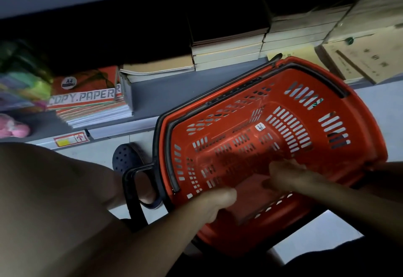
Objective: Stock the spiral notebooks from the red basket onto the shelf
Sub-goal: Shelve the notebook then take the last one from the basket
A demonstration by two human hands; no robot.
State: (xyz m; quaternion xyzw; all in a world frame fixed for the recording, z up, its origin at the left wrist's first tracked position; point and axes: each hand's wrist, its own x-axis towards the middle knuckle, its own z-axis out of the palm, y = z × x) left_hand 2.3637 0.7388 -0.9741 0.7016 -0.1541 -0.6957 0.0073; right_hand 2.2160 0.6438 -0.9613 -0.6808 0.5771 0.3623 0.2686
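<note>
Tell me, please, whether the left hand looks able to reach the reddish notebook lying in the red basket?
Probably yes: the left hand already sits at the notebook inside the open-topped red basket, with nothing covering it.

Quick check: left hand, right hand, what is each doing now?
Left hand: grips the notebook in the basket.
Right hand: also on the notebook, fingers curled round its edge.

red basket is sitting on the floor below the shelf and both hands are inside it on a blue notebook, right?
Not quite: the head view shows the notebook is reddish, not blue. The rest stands: the red basket sits on the floor below the shelf, with the left hand and right hand inside it on that notebook.
</note>
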